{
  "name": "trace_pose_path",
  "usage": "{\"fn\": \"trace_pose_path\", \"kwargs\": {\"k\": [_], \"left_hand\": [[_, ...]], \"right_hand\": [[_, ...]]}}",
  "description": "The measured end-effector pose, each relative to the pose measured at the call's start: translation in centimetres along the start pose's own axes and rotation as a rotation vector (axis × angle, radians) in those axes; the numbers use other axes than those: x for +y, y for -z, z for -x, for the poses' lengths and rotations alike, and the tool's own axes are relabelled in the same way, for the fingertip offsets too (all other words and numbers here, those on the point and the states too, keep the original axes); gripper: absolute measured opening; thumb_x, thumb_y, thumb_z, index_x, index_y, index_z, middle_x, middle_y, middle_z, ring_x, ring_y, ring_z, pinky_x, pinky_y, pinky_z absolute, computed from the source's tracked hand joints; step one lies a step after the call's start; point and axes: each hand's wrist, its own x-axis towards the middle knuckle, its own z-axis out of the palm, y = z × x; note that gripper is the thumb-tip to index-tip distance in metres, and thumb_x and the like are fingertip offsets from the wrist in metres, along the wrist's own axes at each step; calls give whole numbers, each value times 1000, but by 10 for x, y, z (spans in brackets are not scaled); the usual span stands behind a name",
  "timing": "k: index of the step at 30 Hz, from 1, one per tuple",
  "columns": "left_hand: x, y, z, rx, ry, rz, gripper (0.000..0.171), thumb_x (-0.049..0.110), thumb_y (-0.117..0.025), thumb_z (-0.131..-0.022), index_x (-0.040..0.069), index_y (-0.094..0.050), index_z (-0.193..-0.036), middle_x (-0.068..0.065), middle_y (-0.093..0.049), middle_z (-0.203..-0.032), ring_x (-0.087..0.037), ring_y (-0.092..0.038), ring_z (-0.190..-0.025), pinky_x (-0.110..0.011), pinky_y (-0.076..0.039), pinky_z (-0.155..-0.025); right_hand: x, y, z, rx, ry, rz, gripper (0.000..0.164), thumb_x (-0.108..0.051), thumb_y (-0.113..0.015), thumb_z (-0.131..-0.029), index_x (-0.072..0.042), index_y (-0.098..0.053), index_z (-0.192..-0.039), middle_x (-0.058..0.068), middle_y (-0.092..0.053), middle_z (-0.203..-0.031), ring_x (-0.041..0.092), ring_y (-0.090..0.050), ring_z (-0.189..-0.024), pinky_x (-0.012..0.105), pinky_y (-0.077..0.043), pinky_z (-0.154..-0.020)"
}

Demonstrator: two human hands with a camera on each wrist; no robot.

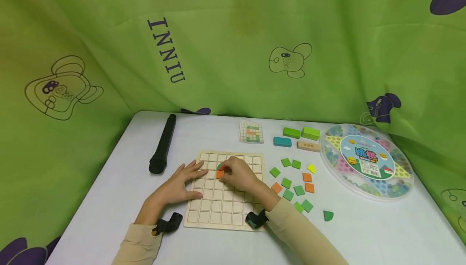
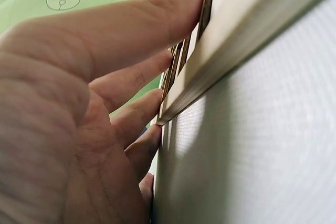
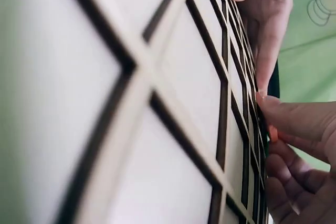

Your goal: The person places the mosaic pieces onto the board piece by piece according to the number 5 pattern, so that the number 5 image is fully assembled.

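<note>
A wooden grid board [image 1: 222, 217] lies on the white table in front of me in the head view. My left hand [image 1: 179, 183] rests on its left edge with fingers spread; in the left wrist view the thumb and fingertips touch the board's rim [image 2: 210, 59]. Over the upper middle squares, my right hand [image 1: 241, 175] pinches an orange square tile [image 1: 219, 174] between thumb and fingers. That tile's orange edge [image 3: 273, 133] shows by the fingertips in the right wrist view. Just above it, a green piece [image 1: 219, 166] sits on the board, partly covered by the right hand.
Several loose tiles, such as a green square [image 1: 286, 183] and a yellow piece [image 1: 311, 168], lie right of the board. Behind are a pattern card [image 1: 251, 132], coloured blocks [image 1: 282, 142] and a round Chinese checkers box [image 1: 336, 172]. A black microphone [image 1: 164, 143] lies at left.
</note>
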Motion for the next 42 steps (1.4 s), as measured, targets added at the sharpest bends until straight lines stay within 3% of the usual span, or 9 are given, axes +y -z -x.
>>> {"fn": "trace_pose_path", "kwargs": {"k": [6,11,20,28,31,36,42], "left_hand": [[1,0,-1,1,3,3,73,36,-79,-74,11,-52,-137,-12,-33,-153,-37,-19,-144,-60,-7,-115],[2,0,-1,-3,11,6,73,36,-78,-74,11,-52,-137,-12,-32,-153,-37,-18,-144,-59,-6,-115],[4,0,0,-3,32,12,74,34,-79,-73,10,-51,-137,-11,-32,-153,-36,-18,-145,-58,-5,-116],[3,-1,0,5,26,9,73,35,-79,-73,11,-52,-137,-11,-32,-153,-36,-18,-144,-58,-5,-116],[2,-2,0,3,28,9,74,36,-79,-73,12,-52,-137,-10,-32,-153,-35,-18,-145,-58,-5,-116],[0,-3,-1,5,26,2,74,37,-79,-73,13,-51,-138,-10,-32,-153,-35,-18,-145,-58,-5,-116],[0,-2,-2,-1,31,-5,75,37,-79,-73,13,-51,-138,-10,-31,-154,-35,-18,-145,-58,-5,-116]], "right_hand": [[0,-2,0,2,10,45,24,-19,-74,-82,-11,-71,-104,-1,-59,-95,10,-54,-83,24,-48,-73],[1,3,7,5,-4,-3,30,-19,-73,-83,-11,-69,-112,1,-63,-102,13,-59,-95,28,-51,-84],[19,35,54,101,-31,-131,38,-15,-72,-84,-6,-63,-120,7,-64,-115,24,-60,-106,42,-52,-89],[55,59,107,171,-130,-25,41,-16,-77,-78,-9,-65,-117,1,-65,-108,18,-60,-90,31,-53,-76],[66,62,122,171,-161,4,42,-16,-78,-77,-9,-65,-117,1,-65,-107,16,-61,-91,33,-53,-78],[77,63,131,157,-169,19,41,-14,-77,-78,-6,-64,-116,3,-62,-110,19,-60,-101,39,-52,-87],[79,60,129,161,-176,80,33,-16,-78,-77,-9,-67,-107,1,-59,-105,20,-55,-100,39,-50,-85]]}}
